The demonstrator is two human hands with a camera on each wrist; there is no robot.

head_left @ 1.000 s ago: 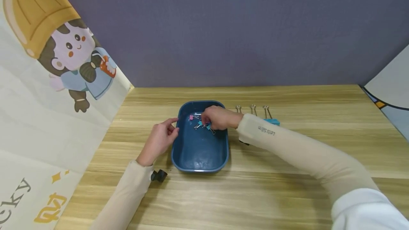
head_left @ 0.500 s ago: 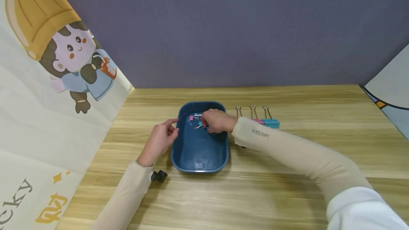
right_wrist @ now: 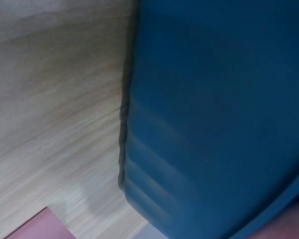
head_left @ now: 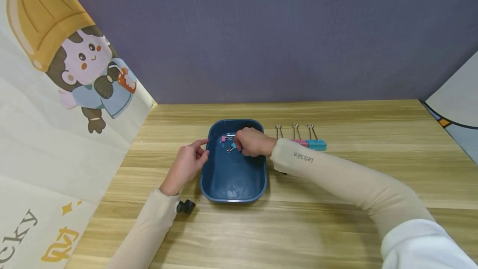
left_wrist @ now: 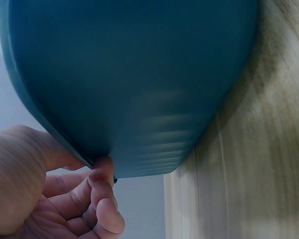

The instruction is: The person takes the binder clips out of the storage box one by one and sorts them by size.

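A blue plastic basin (head_left: 234, 186) stands on the wooden table. My left hand (head_left: 186, 161) pinches its left rim, thumb on one side and index finger on the other in the left wrist view. Inside the basin's far half lie a small pink binder clip (head_left: 223, 138) and a small teal binder clip (head_left: 233, 146). My right hand (head_left: 253, 142) reaches over the right rim, fingers curled down beside the teal clip. Its fingertips are hidden, so whether they hold a clip does not show. In the right wrist view, the basin wall hides most of that hand.
Right of the basin, larger binder clips stand in a row: a pink one (head_left: 301, 143), a teal one (head_left: 317, 144), and one whose body my sleeve (head_left: 298, 157) covers, handles showing. A dark wall (head_left: 284, 36) closes the table's back; a printed sheet (head_left: 33, 144) hangs at left.
My right hand has shifted slightly left and toward me, and another small teal clip beneath it has gone out of sight. The left hand has stayed on the basin's rim.
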